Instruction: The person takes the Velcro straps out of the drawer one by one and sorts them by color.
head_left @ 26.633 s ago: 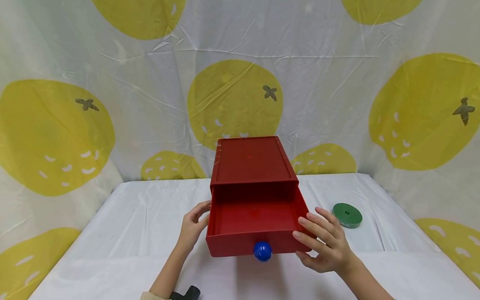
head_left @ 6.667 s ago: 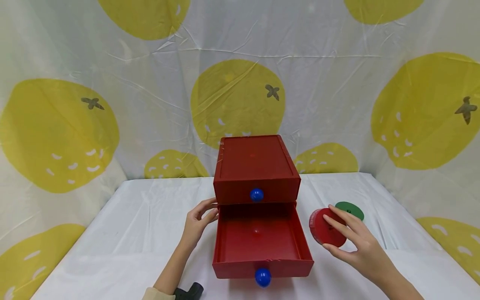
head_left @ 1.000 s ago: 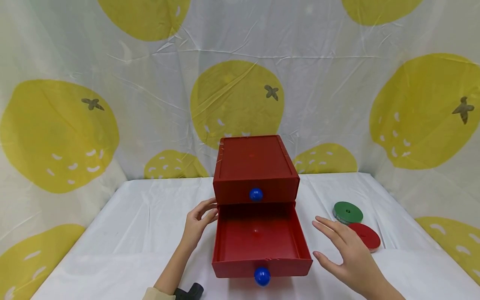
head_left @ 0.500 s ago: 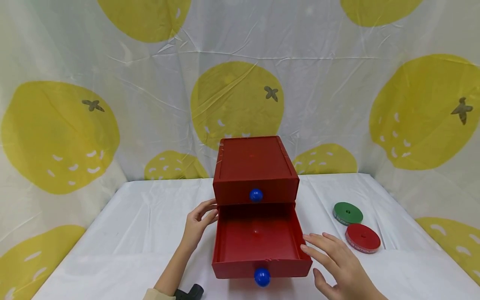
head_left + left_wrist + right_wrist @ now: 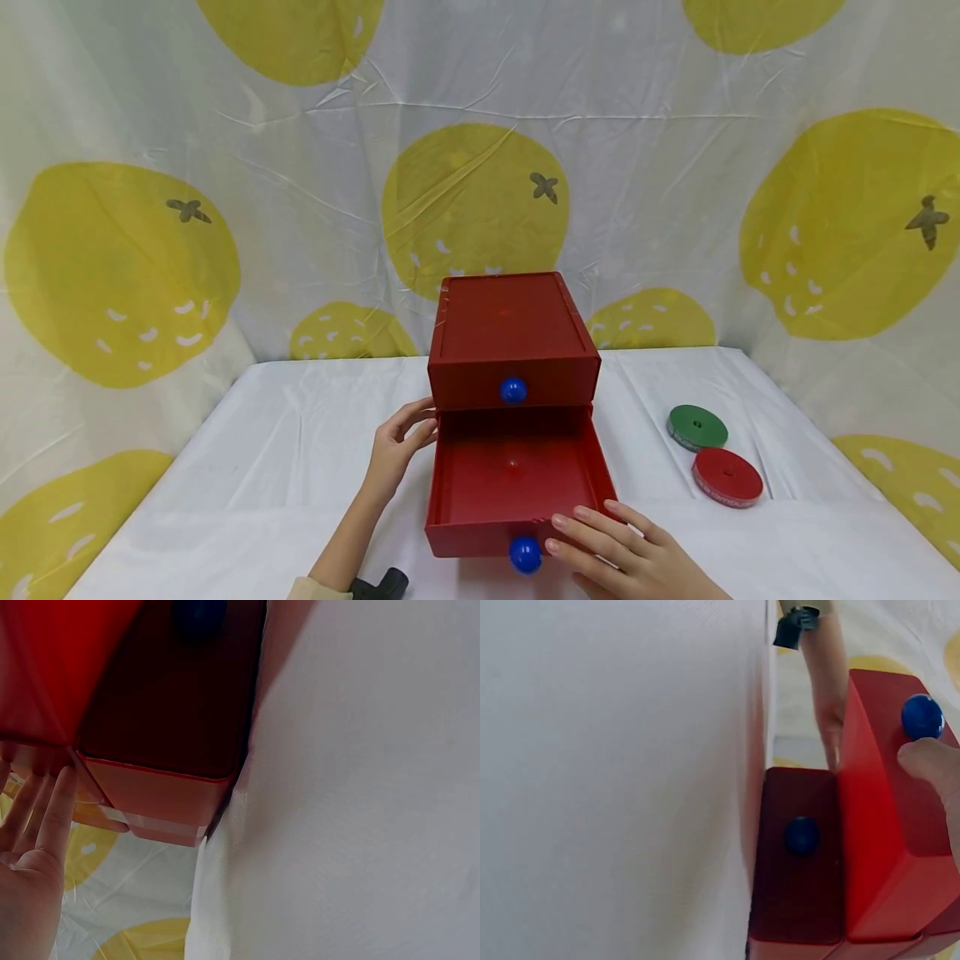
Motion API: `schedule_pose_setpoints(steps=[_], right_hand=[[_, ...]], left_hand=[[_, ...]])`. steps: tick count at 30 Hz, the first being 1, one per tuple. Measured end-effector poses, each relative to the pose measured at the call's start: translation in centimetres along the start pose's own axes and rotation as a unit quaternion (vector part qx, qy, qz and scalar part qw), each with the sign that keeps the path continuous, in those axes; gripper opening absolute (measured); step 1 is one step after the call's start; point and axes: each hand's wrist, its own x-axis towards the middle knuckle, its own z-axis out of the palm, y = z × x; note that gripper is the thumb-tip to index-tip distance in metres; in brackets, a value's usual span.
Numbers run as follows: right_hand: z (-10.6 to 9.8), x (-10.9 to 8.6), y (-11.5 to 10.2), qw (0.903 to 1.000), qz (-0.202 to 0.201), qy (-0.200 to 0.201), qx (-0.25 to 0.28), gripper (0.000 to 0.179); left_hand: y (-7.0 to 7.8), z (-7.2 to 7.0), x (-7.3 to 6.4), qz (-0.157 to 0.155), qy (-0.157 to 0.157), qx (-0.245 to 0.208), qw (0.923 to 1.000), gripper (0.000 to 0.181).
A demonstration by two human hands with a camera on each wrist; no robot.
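A red drawer box (image 5: 510, 321) with blue knobs stands mid-table. Its top drawer (image 5: 472, 383) is closed; the drawer below (image 5: 480, 483) is pulled out, with nothing lying in it. A lower closed drawer (image 5: 165, 697) shows in the wrist views. My left hand (image 5: 397, 446) rests on the box's left side, fingers extended. My right hand (image 5: 626, 554) lies at the right part of the pulled-out drawer's front, fingers fairly straight, beside its blue knob (image 5: 525, 554). In the right wrist view, the thumb (image 5: 930, 761) is just by the knob.
To the right of the box, a flat red roll (image 5: 727, 475) with lettering on its rim lies touching or very near a similar green roll (image 5: 697, 427). White cloth (image 5: 300, 433) covers the table. A lemon-print curtain (image 5: 630, 192) hangs behind and at both sides.
The top drawer, open at first, is closed, and the lower one is out. My right hand held the red roll, which now lies by the green one; the hand has moved left to the drawer front.
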Motion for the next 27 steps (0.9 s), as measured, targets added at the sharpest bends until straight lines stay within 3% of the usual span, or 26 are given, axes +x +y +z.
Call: schedule_pose_setpoints(steps=[7, 12, 27], right_hand=[[0.6, -0.2, 0.2, 0.9993, 0.002, -0.034, -0.017, 0.061], [0.6, -0.3, 0.3, 0.9984, 0.003, -0.053, -0.020, 0.079], [0.6, 0.0, 1.0, 0.9989, -0.015, -0.038, -0.023, 0.084]], left_hand=[[0.0, 0.0, 0.0, -0.002, -0.003, 0.005, 1.0000, 0.037], [0.1, 0.0, 0.1, -0.001, 0.000, 0.007, 1.0000, 0.036], [0.0, -0.1, 0.0, -0.004, -0.002, 0.007, 1.0000, 0.037]])
